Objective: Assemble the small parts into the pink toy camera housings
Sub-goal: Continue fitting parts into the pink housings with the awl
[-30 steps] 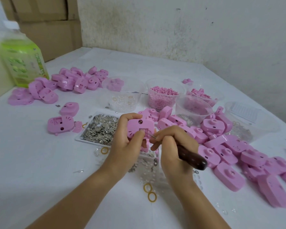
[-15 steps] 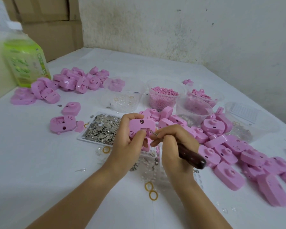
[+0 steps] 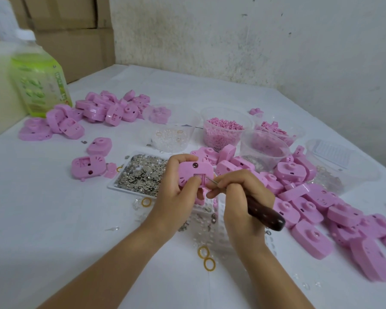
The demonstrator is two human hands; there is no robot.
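Two grips: your left hand [image 3: 175, 197] clasps the pink housing [image 3: 193, 171], your right hand [image 3: 243, 197] holds the wooden-handled pick [image 3: 265, 214] pointing left into it.

Open white cloth [image 3: 42, 219] lies near left; pink housings [image 3: 343, 215] and plastic tubs [image 3: 265, 148] crowd the right.

The left hand [image 3: 176, 197] grips a pink housing [image 3: 194, 173] above the counter [image 3: 42, 219] while the right hand [image 3: 243, 201] pokes a wooden-handled pick [image 3: 263, 214] into it.

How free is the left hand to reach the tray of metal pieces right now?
Probably not: the left hand grips a pink housing that the right hand works with a wooden-handled tool. The tray lies close beside it, nothing between.
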